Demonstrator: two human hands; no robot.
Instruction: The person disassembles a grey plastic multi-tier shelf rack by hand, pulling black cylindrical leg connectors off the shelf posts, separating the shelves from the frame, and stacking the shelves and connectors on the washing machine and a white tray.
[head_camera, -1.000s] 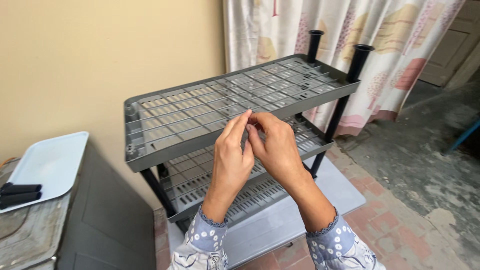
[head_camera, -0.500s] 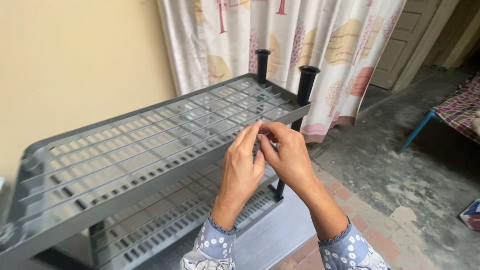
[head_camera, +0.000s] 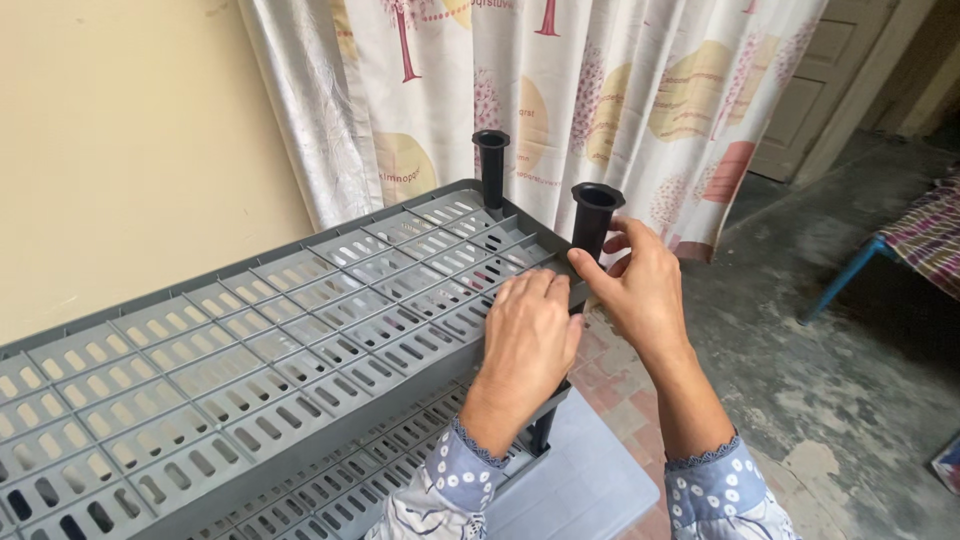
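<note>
left hand (head_camera: 527, 335): flat, fingers spread, palm down on the grey slotted shelf (head_camera: 250, 350) near its front corner | right hand (head_camera: 640, 285): fingers curled around the base of the black post socket (head_camera: 594, 218), thumb touching it | second black socket (head_camera: 491, 165): beyond the fingertips, at the rear corner | patterned curtain (head_camera: 600, 90) behind

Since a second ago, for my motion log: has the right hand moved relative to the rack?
Yes. The right hand went from mid-shelf to the black corner post of the grey rack.
</note>
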